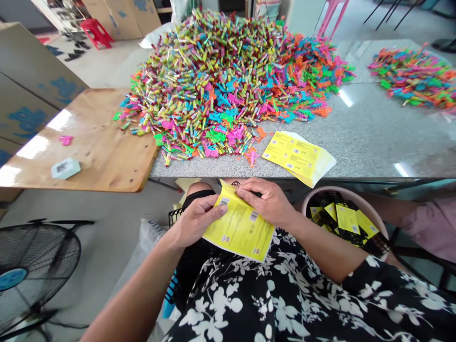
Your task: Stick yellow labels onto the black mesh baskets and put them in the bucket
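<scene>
While the speckled grey table (pixel 359 128) spreads across the view, a large heap of small bright plastic pieces (pixel 213 80) covers its middle, spilling onto the brown wooden tabletop (pixel 96 118) at left. A black fan (pixel 39 273) stands at the lower left, and a pale tub (pixel 366 205) holding yellow cards (pixel 347 218) sits by the table's edge at right. A smaller heap (pixel 416 78) lies on the table's far right. A stack of yellow printed sheets (pixel 297 154) rests at the front, one corner jutting past the edge. Above the person's lap, a single yellow sheet (pixel 242 230) tilts between both hands: the left hand (pixel 197 218) clasps its left side, thumb on the printed face; the right hand's (pixel 263 202) bent fingers pinch its upper edge. On the wood lie a pale green box (pixel 66 167) and a pink piece (pixel 66 139).
</scene>
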Demonstrator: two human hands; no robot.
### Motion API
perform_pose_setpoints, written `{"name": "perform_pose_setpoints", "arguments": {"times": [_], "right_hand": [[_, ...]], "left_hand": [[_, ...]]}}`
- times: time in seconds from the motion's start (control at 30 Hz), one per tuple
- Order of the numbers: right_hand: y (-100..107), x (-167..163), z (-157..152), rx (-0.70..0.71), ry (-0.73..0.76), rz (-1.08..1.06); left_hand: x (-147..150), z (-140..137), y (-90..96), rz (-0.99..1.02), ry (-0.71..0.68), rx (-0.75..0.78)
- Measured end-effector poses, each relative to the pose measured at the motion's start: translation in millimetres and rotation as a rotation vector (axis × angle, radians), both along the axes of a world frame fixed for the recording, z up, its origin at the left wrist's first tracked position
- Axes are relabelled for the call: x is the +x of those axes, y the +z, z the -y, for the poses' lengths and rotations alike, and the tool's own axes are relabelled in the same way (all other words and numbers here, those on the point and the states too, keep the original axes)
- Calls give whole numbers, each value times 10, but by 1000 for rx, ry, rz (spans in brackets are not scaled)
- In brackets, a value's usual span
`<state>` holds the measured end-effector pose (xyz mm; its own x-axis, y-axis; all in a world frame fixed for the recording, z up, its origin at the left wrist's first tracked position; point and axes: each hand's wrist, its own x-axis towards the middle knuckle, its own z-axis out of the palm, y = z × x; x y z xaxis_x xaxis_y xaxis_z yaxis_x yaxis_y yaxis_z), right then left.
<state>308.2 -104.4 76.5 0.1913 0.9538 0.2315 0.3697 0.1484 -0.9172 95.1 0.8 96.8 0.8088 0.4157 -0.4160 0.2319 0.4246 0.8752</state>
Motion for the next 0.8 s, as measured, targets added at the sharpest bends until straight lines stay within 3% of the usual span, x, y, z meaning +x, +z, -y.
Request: {"name": "perform_pose_setpoints", "arguments": {"times": [0.23, 0.4, 0.57, 0.8], "right_hand": [[-5, -21, 0, 71, 73, 194], [30, -16, -14, 27, 124, 65], [56, 62, 24, 9, 73, -2], [13, 49, 60, 126, 113, 318]], "left_hand": [[13, 21, 5, 3, 8, 42], [24, 26, -9, 13, 4, 25], [-3, 6, 5, 11, 16, -16], [22, 5, -48, 13, -11, -120]]}}
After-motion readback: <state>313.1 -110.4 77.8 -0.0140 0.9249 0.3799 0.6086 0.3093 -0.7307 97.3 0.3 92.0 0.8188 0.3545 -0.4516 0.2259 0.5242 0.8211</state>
